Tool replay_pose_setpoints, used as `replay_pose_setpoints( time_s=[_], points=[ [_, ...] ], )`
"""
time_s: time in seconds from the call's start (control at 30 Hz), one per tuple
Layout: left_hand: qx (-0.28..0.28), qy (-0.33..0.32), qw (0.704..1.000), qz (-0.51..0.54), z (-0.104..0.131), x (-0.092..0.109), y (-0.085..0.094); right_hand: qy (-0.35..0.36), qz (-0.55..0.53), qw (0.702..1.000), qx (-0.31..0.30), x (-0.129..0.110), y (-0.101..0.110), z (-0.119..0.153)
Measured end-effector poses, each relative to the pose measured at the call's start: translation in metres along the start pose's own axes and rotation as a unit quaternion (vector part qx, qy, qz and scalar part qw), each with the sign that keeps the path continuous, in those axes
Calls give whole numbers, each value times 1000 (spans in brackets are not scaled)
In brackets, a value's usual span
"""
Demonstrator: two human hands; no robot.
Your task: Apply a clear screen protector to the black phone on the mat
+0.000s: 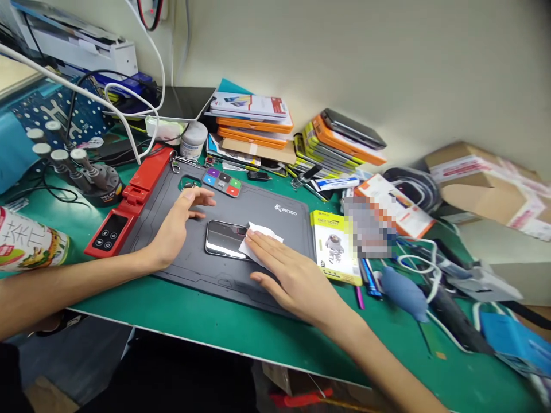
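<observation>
A black smartphone lies face up on the dark grey work mat, its screen catching reflections. My right hand presses flat, outstretched fingers onto a white wipe, which covers the right end of the phone. The thumb stands apart from those fingers. To the left of the phone, my left hand rests its edge on the mat, fingers loosely curved and apart, with nothing in them. A small pad of coloured squares sits just beyond the phone.
Along the mat's left edge runs a red device with buttons, beside a screwdriver stand and a printed tub. Stacked boxes line the wall. On the right are a yellow box, a blue air blower and tangled cables.
</observation>
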State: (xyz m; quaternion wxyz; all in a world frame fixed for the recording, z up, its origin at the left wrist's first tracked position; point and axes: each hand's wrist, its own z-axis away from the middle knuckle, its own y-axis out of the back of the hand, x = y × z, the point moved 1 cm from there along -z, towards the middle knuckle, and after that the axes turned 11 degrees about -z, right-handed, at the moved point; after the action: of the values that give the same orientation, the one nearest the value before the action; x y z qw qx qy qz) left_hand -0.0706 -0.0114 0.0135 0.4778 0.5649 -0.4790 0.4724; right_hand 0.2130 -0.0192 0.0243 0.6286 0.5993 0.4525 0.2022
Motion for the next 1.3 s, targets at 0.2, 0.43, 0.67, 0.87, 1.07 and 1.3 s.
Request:
replay_pose_setpoints(
  time_s=[0.2,0.43,0.67,0.87,1.07,1.3],
  points=[
    [0,-2,1000,-4,-2,-2,0,1,25,1000,6,-8,-5,-17],
    [5,-4,1000,-3,-1,0,0,13,15,1000,-13,-6,-2,-35],
    [6,-9,1000,-15,-1,1,-1,2,13,1000,11,-7,-8,-34],
    [-1,3,1000,-16,-1,1,0,-12,19,1000,19,0,-5,-6],
    [4,-5,1000,-13,-1,1,-1,18,-12,1000,0,-16,-16,-29],
    [9,-12,1000,-14,-2,0,0,54,-59,996,-33,-31,-26,-64]
  ],
)
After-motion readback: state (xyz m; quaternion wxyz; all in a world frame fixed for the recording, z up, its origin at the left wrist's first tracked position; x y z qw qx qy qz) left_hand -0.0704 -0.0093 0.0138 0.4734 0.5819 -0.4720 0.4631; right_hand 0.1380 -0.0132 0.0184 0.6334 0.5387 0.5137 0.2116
